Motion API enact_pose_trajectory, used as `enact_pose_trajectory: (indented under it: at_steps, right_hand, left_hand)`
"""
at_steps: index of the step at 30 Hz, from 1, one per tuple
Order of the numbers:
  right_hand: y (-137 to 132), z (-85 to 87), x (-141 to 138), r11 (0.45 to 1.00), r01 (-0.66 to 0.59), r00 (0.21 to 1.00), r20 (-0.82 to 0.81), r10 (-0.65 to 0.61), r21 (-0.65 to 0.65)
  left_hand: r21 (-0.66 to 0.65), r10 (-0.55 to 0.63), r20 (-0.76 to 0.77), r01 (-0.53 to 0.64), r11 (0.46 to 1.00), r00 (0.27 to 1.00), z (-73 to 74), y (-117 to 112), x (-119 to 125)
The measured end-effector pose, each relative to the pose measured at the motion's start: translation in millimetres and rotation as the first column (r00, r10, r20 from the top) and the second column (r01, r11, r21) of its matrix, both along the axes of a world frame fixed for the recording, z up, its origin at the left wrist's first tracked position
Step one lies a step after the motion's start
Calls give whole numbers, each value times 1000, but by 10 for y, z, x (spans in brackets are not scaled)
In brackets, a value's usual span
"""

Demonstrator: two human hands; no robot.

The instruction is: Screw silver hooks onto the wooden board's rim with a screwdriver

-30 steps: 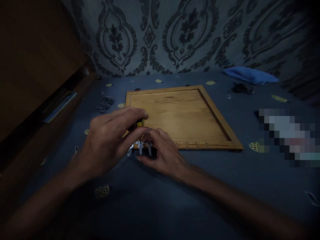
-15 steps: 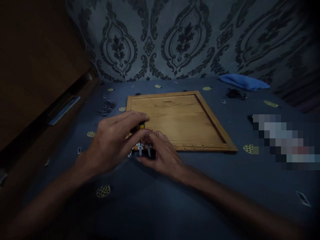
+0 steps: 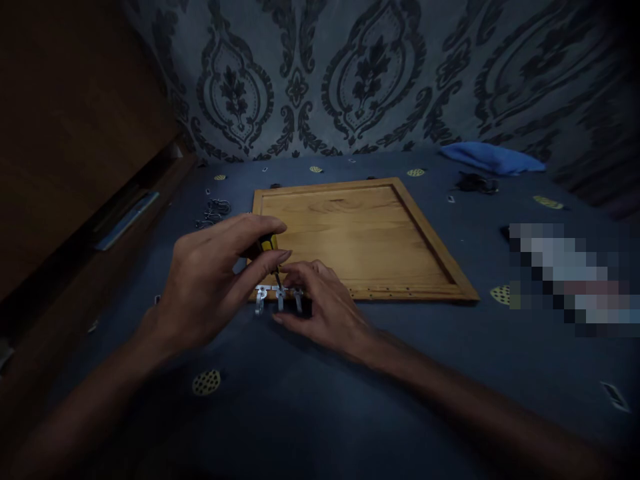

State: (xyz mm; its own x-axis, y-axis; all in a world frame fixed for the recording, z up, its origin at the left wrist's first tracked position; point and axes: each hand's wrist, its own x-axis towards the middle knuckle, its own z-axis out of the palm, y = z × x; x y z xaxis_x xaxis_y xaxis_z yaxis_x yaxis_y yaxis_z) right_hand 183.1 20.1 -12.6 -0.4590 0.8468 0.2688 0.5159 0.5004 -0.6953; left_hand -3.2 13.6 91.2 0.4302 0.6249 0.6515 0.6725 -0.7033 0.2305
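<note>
A square wooden panel with a raised frame (image 3: 425,230) lies flat on a dark blue patterned cloth. My left hand (image 3: 210,283) is closed round a small screwdriver with a yellow and black handle (image 3: 267,245); its tip points down at a silver metal hook rack (image 3: 277,295) at the panel's near left edge. My right hand (image 3: 325,303) rests on the cloth beside the rack, its fingers pinched on the rack's right end.
A bunch of metal hooks (image 3: 213,212) lies left of the panel. A blue cloth (image 3: 493,159) and a small dark object (image 3: 477,183) lie at the back right. A wooden cabinet (image 3: 75,133) stands on the left. A patterned wall rises behind.
My left hand has shifted a little to the left and tilted the screwdriver, so more of the hook rack shows. My right hand has stayed at the rack.
</note>
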Motion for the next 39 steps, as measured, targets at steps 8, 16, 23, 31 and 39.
enact_pose_trajectory:
  at_steps: [8, 16, 23, 31, 39]
  right_hand:
    - [11, -10, 3, 1000, -10, 1000, 3, 10, -2]
    - [5, 11, 0, 1000, 7, 999, 39, -7, 1]
    - [3, 31, -1, 1000, 8, 999, 40, -7, -26]
    - [9, 22, 6, 1000, -9, 1000, 21, 9, -16]
    - [3, 32, -3, 1000, 0, 1000, 21, 0, -16]
  left_hand:
    - [-1, -21, -19, 21, 1000, 1000, -36, 8, 0]
    - [-16, -35, -54, 34, 999, 998, -36, 7, -12]
    - [-180, -69, -72, 55, 982, 995, 25, -4, -88]
    - [-143, -58, -44, 51, 988, 997, -17, 1, -33]
    - [-43, -78, -45, 77, 996, 996, -12, 21, -39]
